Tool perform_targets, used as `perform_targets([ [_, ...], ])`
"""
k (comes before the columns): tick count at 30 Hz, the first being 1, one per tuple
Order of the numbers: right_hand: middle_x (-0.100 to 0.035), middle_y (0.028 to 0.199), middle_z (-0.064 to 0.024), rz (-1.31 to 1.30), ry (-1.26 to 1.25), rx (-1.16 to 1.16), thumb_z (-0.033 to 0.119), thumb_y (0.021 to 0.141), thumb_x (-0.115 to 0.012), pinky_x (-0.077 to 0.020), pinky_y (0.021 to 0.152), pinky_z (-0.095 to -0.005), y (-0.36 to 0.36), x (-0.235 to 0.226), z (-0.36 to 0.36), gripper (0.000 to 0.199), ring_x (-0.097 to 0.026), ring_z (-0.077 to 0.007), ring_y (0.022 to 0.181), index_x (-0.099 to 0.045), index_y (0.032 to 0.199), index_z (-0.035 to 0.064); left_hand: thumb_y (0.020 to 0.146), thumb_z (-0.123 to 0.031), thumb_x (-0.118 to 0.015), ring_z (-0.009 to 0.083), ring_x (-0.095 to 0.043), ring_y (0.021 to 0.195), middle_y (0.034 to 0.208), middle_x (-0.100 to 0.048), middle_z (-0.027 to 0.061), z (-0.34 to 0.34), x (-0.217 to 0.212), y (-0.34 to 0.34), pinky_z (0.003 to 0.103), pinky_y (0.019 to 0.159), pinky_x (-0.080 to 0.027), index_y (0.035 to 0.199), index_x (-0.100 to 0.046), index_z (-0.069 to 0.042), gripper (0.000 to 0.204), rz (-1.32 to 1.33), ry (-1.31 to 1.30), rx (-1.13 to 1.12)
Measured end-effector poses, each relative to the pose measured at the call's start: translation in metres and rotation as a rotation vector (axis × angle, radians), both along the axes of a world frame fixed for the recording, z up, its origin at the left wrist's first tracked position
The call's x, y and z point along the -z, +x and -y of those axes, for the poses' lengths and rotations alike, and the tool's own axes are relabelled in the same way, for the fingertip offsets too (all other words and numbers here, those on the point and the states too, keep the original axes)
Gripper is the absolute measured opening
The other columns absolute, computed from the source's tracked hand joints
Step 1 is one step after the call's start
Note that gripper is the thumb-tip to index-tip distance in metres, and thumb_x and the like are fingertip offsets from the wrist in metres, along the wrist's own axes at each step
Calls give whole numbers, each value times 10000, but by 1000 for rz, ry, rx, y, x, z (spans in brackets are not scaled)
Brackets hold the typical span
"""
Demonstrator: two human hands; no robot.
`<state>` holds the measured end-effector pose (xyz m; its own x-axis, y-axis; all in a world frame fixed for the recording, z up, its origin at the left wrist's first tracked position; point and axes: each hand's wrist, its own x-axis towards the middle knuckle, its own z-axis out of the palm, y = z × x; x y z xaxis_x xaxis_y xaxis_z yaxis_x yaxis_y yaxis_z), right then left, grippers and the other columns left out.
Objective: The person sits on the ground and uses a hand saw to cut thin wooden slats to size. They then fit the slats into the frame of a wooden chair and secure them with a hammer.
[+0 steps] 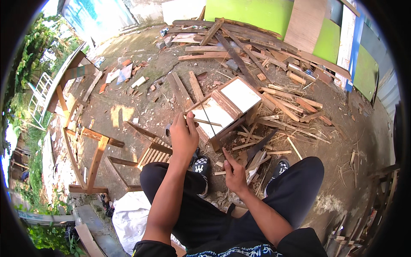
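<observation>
My left hand (185, 136) is closed, pinching a thin wooden stick (209, 122) that points right. Below the stick lies a low wooden frame (228, 102) with two white panels (241, 95). A thin dark strip (205, 112) crosses the nearer panel under the stick; I cannot make out what it is. My right hand (235, 173) is at the frame's near corner, beside a brown wooden block (215, 144). Its index finger and thumb are stretched apart, with nothing visible between them; the other fingers are partly hidden.
Long planks (239, 55) and scrap wood (295, 107) lie beyond and right of the frame. On the left stand wooden frames (96, 160) and a slatted piece (154, 152). A white sack (130, 216) lies by my left leg. Green boards (248, 16) lean at the back.
</observation>
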<state>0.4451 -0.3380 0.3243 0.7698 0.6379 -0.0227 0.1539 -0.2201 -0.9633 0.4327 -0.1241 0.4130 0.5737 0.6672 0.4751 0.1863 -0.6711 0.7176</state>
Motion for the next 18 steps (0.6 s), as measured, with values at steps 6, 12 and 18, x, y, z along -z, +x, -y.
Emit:
perform_targets([
  [6, -737, 1027, -249, 214, 169, -28, 114, 1075, -542, -544, 811, -366, 1, 4, -17, 462, -720, -232, 837, -558, 1536, 98, 1066, -97, -569, 441, -624, 650, 735, -619, 240, 2, -3, -15, 503, 588, -461, 877, -596, 46, 238, -112, 24, -2],
  [12, -688, 1249, -313, 61, 23, 28, 120, 1070, -538, -558, 931, -449, 5, 31, -11, 451, -687, -480, 1120, -560, 1520, 85, 1065, -84, -554, 428, -646, 634, 721, -643, 232, 2, 11, -13, 496, 574, -473, 931, -652, 47, 212, -63, 72, -16],
  [18, -679, 1312, -286, 35, 79, -51, 150, 1082, -524, -555, 946, -440, 0, 13, -9, 440, -650, -462, 1212, -566, 1517, 100, 1072, -94, -545, 379, -658, 606, 695, -644, 204, 3, 9, -15, 461, 569, -490, 917, -673, 44, 243, -67, 48, -57],
])
